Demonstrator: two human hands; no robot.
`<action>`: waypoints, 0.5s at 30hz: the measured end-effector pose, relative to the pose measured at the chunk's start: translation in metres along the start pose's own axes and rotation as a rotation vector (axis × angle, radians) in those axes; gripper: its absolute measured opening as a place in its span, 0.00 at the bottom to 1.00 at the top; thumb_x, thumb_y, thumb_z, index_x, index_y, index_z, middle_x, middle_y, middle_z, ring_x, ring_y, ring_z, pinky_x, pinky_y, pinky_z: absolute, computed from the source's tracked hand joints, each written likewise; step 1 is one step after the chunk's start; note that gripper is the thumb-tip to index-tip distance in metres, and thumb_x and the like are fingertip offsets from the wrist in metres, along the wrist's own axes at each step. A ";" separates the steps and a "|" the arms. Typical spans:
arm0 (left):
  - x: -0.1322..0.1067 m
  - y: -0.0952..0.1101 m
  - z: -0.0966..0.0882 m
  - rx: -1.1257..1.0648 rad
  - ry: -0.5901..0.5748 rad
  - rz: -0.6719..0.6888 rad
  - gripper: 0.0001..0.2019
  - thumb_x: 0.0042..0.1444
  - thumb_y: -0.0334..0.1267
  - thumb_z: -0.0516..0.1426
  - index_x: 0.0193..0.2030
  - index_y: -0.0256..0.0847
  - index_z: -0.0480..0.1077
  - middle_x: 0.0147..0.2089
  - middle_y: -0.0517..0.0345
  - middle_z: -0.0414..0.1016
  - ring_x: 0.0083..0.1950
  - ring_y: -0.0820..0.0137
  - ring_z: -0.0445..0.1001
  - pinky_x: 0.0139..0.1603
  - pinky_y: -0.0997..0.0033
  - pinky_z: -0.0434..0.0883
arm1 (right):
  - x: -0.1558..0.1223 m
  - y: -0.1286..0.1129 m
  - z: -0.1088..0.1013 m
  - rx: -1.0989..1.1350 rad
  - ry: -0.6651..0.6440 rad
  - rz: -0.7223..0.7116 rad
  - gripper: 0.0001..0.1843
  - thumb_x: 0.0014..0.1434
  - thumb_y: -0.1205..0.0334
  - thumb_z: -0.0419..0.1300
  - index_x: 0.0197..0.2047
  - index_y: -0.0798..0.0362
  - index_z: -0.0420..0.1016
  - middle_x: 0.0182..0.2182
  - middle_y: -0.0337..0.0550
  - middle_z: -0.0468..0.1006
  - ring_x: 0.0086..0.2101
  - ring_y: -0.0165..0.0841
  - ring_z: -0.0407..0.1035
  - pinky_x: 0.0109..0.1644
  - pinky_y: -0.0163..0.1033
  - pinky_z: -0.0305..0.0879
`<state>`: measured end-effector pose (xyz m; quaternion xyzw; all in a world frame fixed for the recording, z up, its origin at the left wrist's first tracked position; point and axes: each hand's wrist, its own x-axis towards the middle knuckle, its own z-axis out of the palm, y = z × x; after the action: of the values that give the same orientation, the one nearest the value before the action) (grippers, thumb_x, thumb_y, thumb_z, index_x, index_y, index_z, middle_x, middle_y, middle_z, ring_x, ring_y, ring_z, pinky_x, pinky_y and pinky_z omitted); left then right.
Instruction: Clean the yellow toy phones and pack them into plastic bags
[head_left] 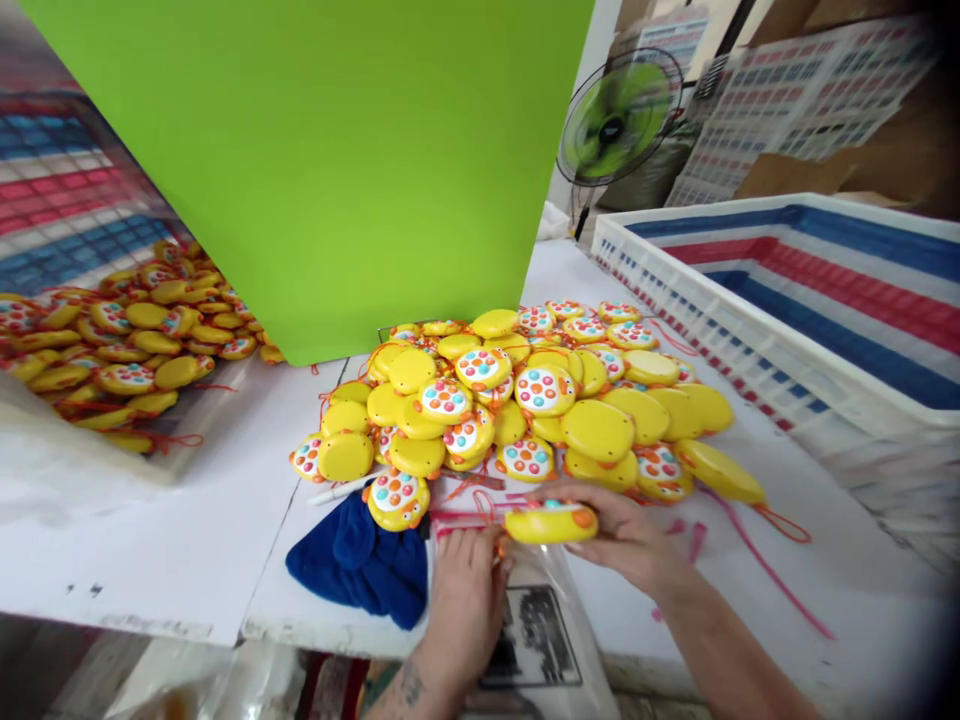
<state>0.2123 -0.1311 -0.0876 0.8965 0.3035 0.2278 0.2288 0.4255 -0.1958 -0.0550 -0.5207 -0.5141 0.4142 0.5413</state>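
Note:
My right hand (pixel 622 530) grips a yellow oval toy (pixel 551 525) on edge, its dotted face turned up and away from me. My left hand (pixel 469 580) is closed just left of that toy, over the pink-edged top of a clear plastic bag (pixel 577 600) with a black printed panel. Bits of orange show at its fingertips, but what it pinches is hidden. Beyond both hands spreads a heap of similar yellow toys (pixel 598 430), some showing white faces with coloured dots. A folded blue cloth (pixel 367 560) lies left of my left hand.
A large green panel (pixel 337 180) stands behind the heap. At left, a lined crate (pixel 67 240) holds many more toys. A white basket with a striped lining (pixel 795 290) sits at right. Pink strips (pixel 780 590) lie on the white table (pixel 172 550). A fan (pixel 619 125) stands behind.

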 end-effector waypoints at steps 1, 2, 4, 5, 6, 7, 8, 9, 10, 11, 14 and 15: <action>0.000 0.000 0.000 0.032 -0.003 0.029 0.12 0.60 0.30 0.51 0.50 0.39 0.66 0.41 0.50 0.72 0.41 0.61 0.68 0.40 0.61 0.68 | 0.002 0.002 0.004 -0.019 0.038 0.048 0.24 0.55 0.55 0.63 0.55 0.46 0.69 0.52 0.48 0.75 0.49 0.41 0.71 0.51 0.45 0.70; 0.000 0.000 0.001 0.065 0.001 0.059 0.10 0.60 0.29 0.51 0.47 0.39 0.68 0.40 0.50 0.72 0.40 0.62 0.68 0.40 0.61 0.67 | 0.004 0.004 0.008 -0.065 0.060 0.085 0.27 0.56 0.55 0.62 0.59 0.46 0.65 0.54 0.48 0.73 0.50 0.41 0.71 0.52 0.46 0.69; 0.000 0.000 0.002 0.115 0.040 0.104 0.10 0.59 0.27 0.51 0.46 0.40 0.69 0.39 0.52 0.72 0.39 0.63 0.68 0.39 0.62 0.66 | 0.011 0.004 0.015 -0.193 0.082 0.107 0.30 0.57 0.54 0.61 0.61 0.48 0.63 0.58 0.48 0.69 0.54 0.41 0.67 0.57 0.48 0.64; 0.000 0.000 0.002 0.128 0.065 0.116 0.10 0.59 0.27 0.52 0.46 0.40 0.69 0.38 0.53 0.72 0.38 0.63 0.67 0.39 0.63 0.66 | 0.015 0.004 0.018 -0.248 0.085 0.103 0.29 0.58 0.54 0.60 0.61 0.48 0.63 0.59 0.48 0.68 0.56 0.42 0.65 0.59 0.48 0.62; 0.000 0.001 0.001 0.133 0.090 0.117 0.09 0.59 0.27 0.52 0.44 0.40 0.69 0.36 0.54 0.72 0.37 0.64 0.67 0.39 0.63 0.65 | 0.018 0.002 0.021 -0.289 0.084 0.101 0.28 0.59 0.53 0.58 0.61 0.49 0.64 0.59 0.48 0.68 0.57 0.42 0.63 0.60 0.48 0.61; 0.001 0.002 -0.001 0.131 0.111 0.110 0.08 0.60 0.28 0.52 0.42 0.40 0.70 0.34 0.55 0.72 0.36 0.65 0.67 0.39 0.64 0.65 | 0.021 0.001 0.024 -0.320 0.080 0.104 0.26 0.60 0.53 0.57 0.61 0.49 0.64 0.59 0.48 0.68 0.57 0.42 0.63 0.60 0.48 0.61; 0.001 0.004 -0.002 0.124 0.123 0.102 0.06 0.60 0.29 0.53 0.40 0.40 0.70 0.33 0.56 0.72 0.36 0.66 0.68 0.40 0.64 0.64 | 0.023 0.000 0.027 -0.342 0.073 0.103 0.25 0.61 0.53 0.55 0.60 0.50 0.65 0.58 0.48 0.69 0.57 0.41 0.63 0.60 0.48 0.61; 0.001 0.005 -0.004 0.117 0.130 0.096 0.05 0.60 0.30 0.53 0.38 0.40 0.70 0.32 0.57 0.72 0.36 0.66 0.68 0.40 0.64 0.64 | 0.025 0.000 0.031 -0.363 0.064 0.099 0.24 0.63 0.53 0.53 0.60 0.50 0.65 0.58 0.49 0.70 0.57 0.41 0.64 0.59 0.49 0.62; 0.001 0.006 -0.006 0.110 0.133 0.093 0.04 0.60 0.31 0.54 0.37 0.41 0.70 0.32 0.57 0.72 0.36 0.66 0.68 0.41 0.63 0.64 | 0.027 -0.001 0.035 -0.393 0.050 0.092 0.23 0.64 0.53 0.51 0.59 0.51 0.66 0.57 0.49 0.71 0.56 0.40 0.65 0.58 0.49 0.63; 0.001 0.008 -0.008 0.105 0.141 0.093 0.04 0.60 0.31 0.55 0.36 0.41 0.70 0.32 0.58 0.72 0.36 0.66 0.68 0.42 0.63 0.64 | 0.028 -0.001 0.039 -0.428 0.032 0.079 0.22 0.64 0.53 0.50 0.58 0.51 0.67 0.55 0.50 0.72 0.54 0.40 0.67 0.57 0.49 0.64; 0.001 0.008 -0.010 0.095 0.206 0.073 0.04 0.59 0.30 0.55 0.36 0.41 0.70 0.35 0.56 0.73 0.39 0.65 0.68 0.43 0.61 0.64 | 0.030 0.000 0.050 -0.503 -0.050 0.036 0.18 0.66 0.54 0.48 0.51 0.50 0.73 0.47 0.47 0.78 0.48 0.40 0.71 0.53 0.49 0.68; 0.001 0.008 -0.010 0.085 0.224 0.062 0.04 0.59 0.29 0.54 0.37 0.41 0.69 0.38 0.54 0.73 0.41 0.65 0.68 0.45 0.60 0.65 | 0.030 0.000 0.052 -0.511 -0.074 0.022 0.18 0.66 0.55 0.47 0.48 0.49 0.75 0.45 0.46 0.79 0.47 0.39 0.72 0.52 0.48 0.68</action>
<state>0.2108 -0.1335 -0.0752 0.8834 0.3085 0.3203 0.1479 0.3781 -0.1590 -0.0553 -0.6307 -0.6159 0.2953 0.3685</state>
